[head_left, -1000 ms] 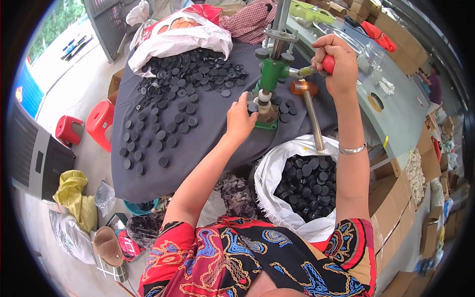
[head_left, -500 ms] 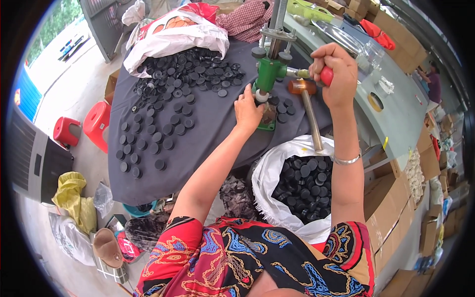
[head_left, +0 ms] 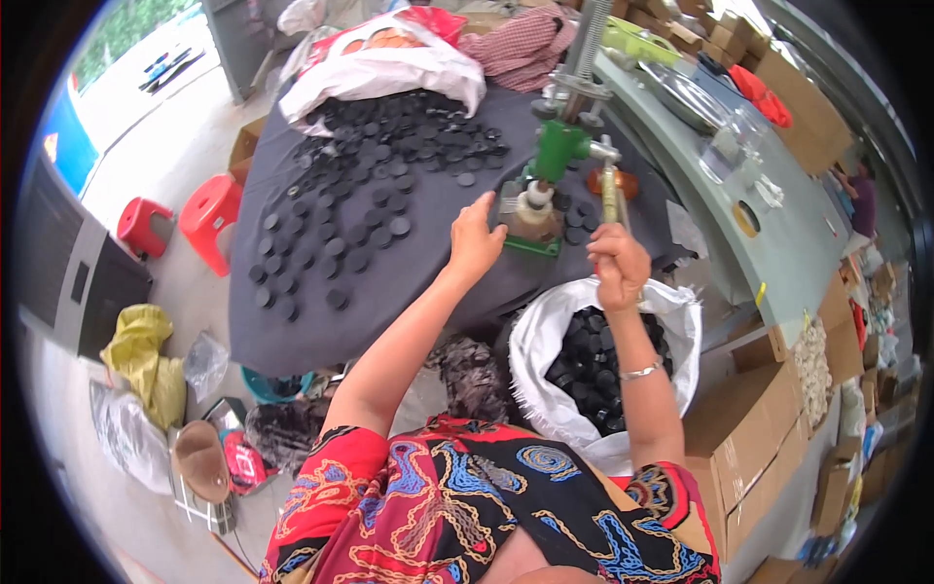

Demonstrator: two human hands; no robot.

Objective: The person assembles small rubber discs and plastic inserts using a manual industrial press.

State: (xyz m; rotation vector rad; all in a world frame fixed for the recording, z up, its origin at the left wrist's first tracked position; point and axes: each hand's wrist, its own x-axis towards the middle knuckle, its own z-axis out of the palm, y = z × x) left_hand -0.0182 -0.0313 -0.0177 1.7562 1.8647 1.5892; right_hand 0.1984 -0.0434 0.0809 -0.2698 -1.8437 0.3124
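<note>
A green hand press (head_left: 551, 175) stands on a table under a dark grey cloth (head_left: 389, 282). My right hand (head_left: 619, 265) grips the press lever (head_left: 610, 191), which is pulled down toward me. My left hand (head_left: 475, 238) rests with fingers apart at the base of the press, beside a white cylinder on the press. Several black round caps (head_left: 379, 165) lie spread over the cloth to the left. A white sack (head_left: 545, 331) full of black caps sits below my right hand.
A white and red bag (head_left: 389, 63) lies at the table's far end. A pale green bench (head_left: 778, 243) runs along the right with cardboard boxes (head_left: 759, 438) beside it. Red stools (head_left: 204, 209) and yellow cloth (head_left: 146, 355) sit on the floor at left.
My right hand has pulled the lever down from a raised position toward me. My left hand stays at the base of the press.
</note>
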